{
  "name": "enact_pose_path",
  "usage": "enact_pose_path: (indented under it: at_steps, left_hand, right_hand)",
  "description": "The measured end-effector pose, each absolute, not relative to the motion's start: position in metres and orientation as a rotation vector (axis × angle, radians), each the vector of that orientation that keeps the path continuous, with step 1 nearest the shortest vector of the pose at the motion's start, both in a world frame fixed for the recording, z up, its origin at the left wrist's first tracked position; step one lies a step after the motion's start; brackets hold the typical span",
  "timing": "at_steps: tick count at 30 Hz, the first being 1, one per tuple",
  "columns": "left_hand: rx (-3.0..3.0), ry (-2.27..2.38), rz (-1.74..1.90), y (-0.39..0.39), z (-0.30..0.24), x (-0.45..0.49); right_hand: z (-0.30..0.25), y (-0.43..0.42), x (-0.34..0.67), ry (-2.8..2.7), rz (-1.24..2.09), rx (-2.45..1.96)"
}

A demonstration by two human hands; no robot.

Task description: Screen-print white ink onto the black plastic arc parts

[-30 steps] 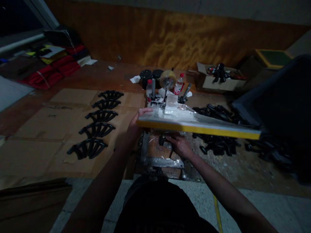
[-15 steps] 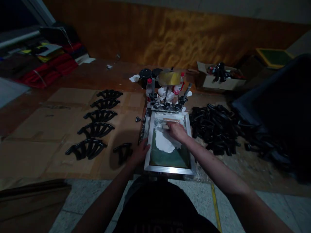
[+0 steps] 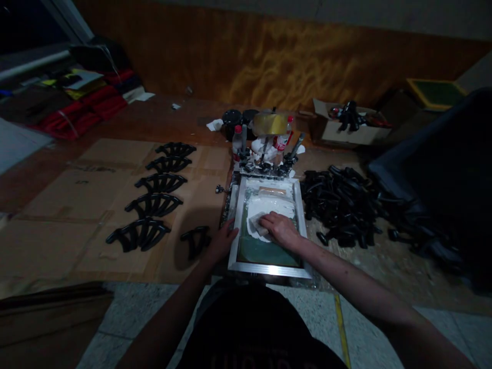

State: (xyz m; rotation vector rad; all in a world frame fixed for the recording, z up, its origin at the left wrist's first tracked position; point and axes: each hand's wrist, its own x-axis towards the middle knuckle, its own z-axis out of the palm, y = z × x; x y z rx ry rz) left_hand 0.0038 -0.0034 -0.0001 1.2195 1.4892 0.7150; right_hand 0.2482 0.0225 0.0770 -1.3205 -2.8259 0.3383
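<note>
A silver-edged printing screen frame [image 3: 269,268] lies in front of me, its green mesh [image 3: 265,253] partly covered with white ink [image 3: 274,205]. In the middle of the mesh, my right hand [image 3: 282,229] is closed on a pale, flat scraper [image 3: 258,224] and presses it into the ink. A squeegee with a wooden handle [image 3: 272,190] lies at the far end inside the frame. My left hand [image 3: 223,240] grips the left rail, with thumb and forefinger showing and the other fingers hard to see. Beside it, a few black curved handle-like pieces [image 3: 195,240] lie on the cardboard.
Rows of black curved pieces [image 3: 154,205] stand on cardboard [image 3: 57,205] at the left. A large heap of similar pieces [image 3: 340,202] lies right of the frame. Behind it are clamps [image 3: 265,166], a bottle [image 3: 237,141], black tubs [image 3: 231,119] and a carton [image 3: 349,134].
My right hand has drawn the scraper from the far part of the mesh toward me, near the white ink's near edge. My left hand stays at the left rail.
</note>
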Motion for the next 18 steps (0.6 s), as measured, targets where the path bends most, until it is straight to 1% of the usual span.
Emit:
enact_pose_path:
  at_steps: [3, 5, 8, 11, 15, 18]
  left_hand:
    - [1.21, 1.503, 0.697, -0.004, 0.002, 0.004]
    - [1.205, 1.505, 0.724, -0.005, 0.006, 0.005]
    - [1.187, 1.461, 0.746, -0.005, 0.021, 0.004]
    - [1.182, 1.447, 0.742, -0.005, 0.048, 0.002]
    - [1.212, 1.469, 0.922, 0.002, 0.094, 0.005]
    - [1.233, 1.387, 1.128, 0.019, 0.129, 0.012]
  right_hand:
    - [0.064, 0.003, 0.253, -2.843, 0.405, -1.21]
    - [0.066, 0.004, 0.252, -2.817, 0.466, -1.214]
    - [0.082, 0.034, 0.244, -2.655, 0.435, -1.402]
    - [0.106, 0.081, 0.251, -2.433, 0.358, -1.596]
    - [0.122, 0.116, 0.32, -1.952, 0.256, -1.816]
    - [0.107, 0.105, 0.368, -1.687, 0.193, -2.015]
